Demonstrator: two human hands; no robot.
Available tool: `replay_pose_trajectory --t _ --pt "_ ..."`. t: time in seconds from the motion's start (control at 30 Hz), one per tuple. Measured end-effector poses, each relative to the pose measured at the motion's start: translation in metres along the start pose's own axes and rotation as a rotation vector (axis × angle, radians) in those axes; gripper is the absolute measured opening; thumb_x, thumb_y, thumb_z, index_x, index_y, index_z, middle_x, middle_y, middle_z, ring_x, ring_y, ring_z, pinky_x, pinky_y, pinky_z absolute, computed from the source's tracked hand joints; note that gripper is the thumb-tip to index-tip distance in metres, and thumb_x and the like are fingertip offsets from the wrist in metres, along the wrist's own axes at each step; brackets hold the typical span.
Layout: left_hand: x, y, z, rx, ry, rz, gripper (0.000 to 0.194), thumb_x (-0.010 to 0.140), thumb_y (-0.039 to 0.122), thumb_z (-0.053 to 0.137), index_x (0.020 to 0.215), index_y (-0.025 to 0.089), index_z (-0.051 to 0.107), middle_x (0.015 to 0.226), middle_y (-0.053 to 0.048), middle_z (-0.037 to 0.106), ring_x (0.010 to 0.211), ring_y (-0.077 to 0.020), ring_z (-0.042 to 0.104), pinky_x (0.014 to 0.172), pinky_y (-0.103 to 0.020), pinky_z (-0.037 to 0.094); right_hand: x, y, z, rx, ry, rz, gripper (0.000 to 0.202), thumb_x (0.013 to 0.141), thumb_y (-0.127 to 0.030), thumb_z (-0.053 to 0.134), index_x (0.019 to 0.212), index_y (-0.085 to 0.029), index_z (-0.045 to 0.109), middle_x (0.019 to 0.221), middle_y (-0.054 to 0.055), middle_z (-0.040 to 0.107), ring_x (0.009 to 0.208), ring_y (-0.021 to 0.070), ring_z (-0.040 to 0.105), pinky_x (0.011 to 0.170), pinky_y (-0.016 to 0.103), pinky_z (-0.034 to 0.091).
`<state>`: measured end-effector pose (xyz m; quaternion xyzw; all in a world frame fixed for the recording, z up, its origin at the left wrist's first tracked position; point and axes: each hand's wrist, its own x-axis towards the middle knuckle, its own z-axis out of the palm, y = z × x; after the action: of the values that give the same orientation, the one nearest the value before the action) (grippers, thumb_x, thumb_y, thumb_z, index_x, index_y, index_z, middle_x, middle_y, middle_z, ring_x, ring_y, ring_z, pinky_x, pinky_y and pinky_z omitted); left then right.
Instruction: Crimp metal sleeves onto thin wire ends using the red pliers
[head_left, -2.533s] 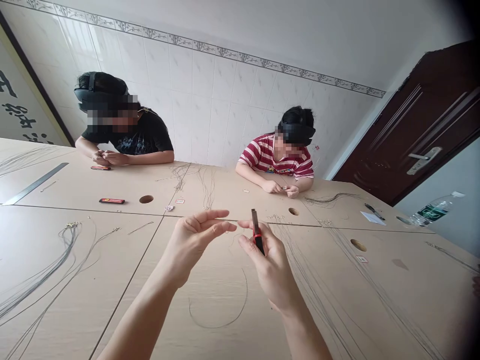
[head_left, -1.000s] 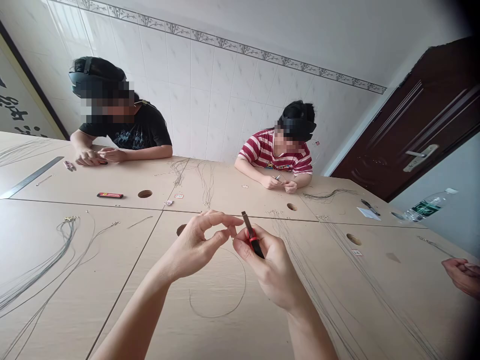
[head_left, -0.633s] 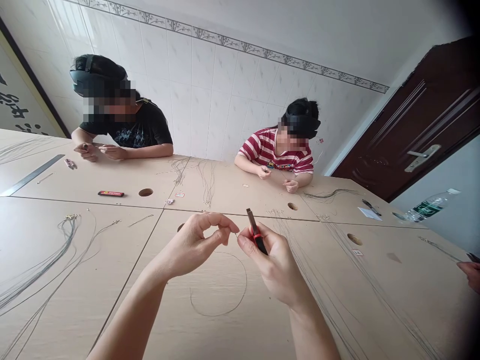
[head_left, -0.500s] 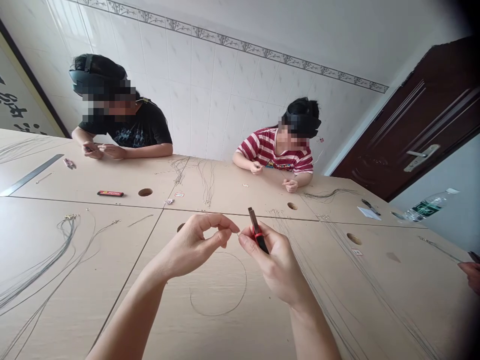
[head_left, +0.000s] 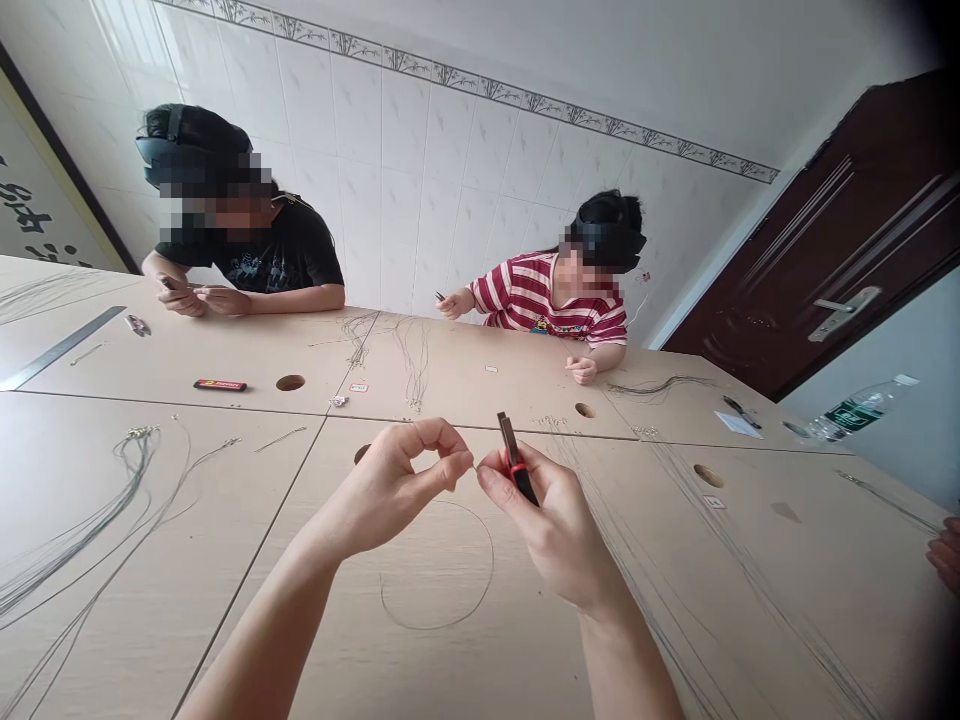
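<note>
My left hand [head_left: 401, 480] is closed in a pinch, thumb and index fingertip together on the end of a thin wire [head_left: 491, 575]. A small gold-coloured bit shows at the fingertips. From the hands the wire hangs in a wide loop over the table. My right hand [head_left: 551, 515] wraps round a small pair of pliers [head_left: 516, 460] with red and black handles, jaws pointing up and away from me. Its thumb and index finger also pinch close to the left fingertips. What lies between those right fingertips is mostly hidden.
Wire bundles with gold-coloured ends lie at left [head_left: 139, 435] and right [head_left: 660, 455] on the jointed table [head_left: 360, 650]. Round holes [head_left: 291, 383] pierce its top. A red-black box cutter [head_left: 220, 385] and a bottle [head_left: 862, 408] stand farther off. Two people sit opposite; another hand [head_left: 945, 550] shows at right.
My left thumb has come up to meet the index fingertip, closing the pinch. My right hand has barely moved. Across the table, the striped-shirt person's hand has swung outward with a tool.
</note>
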<state>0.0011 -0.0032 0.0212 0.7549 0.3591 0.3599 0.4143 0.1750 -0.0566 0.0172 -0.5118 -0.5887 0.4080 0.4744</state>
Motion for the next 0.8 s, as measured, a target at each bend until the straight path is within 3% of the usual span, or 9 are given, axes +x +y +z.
replay_pose_trajectory --t 0.2,0.4,0.8 --pt "0.002 0.001 0.001 -0.028 0.047 -0.019 0.027 0.092 0.036 0.053 0.074 0.018 0.059 0.065 0.005 0.051 0.053 -0.0068 0.033 0.047 -0.020 0.028 0.000 0.002 0.000 0.016 0.028 -0.004 0.019 0.090 -0.039 0.060 0.084 -0.020 0.058 0.070 -0.003 0.044 0.061 0.0107 0.036 0.054 0.024 0.030" --pt "0.001 0.004 0.006 -0.071 0.017 -0.034 0.027 0.092 0.039 0.054 0.076 0.019 0.059 0.066 0.004 0.052 0.055 -0.0078 0.034 0.047 -0.020 0.028 0.001 0.003 0.002 0.010 0.045 -0.019 0.023 0.089 -0.039 0.060 0.077 -0.020 0.054 0.068 -0.003 0.041 0.061 0.0109 0.035 0.054 0.024 0.029" --pt "0.002 0.005 0.012 -0.093 -0.003 -0.043 0.027 0.093 0.038 0.052 0.075 0.018 0.056 0.067 0.004 0.050 0.055 -0.0078 0.035 0.048 -0.020 0.029 0.001 0.003 0.002 0.028 0.085 -0.013 0.024 0.086 -0.042 0.063 0.080 -0.019 0.058 0.072 -0.001 0.048 0.065 0.0122 0.040 0.058 0.025 0.032"
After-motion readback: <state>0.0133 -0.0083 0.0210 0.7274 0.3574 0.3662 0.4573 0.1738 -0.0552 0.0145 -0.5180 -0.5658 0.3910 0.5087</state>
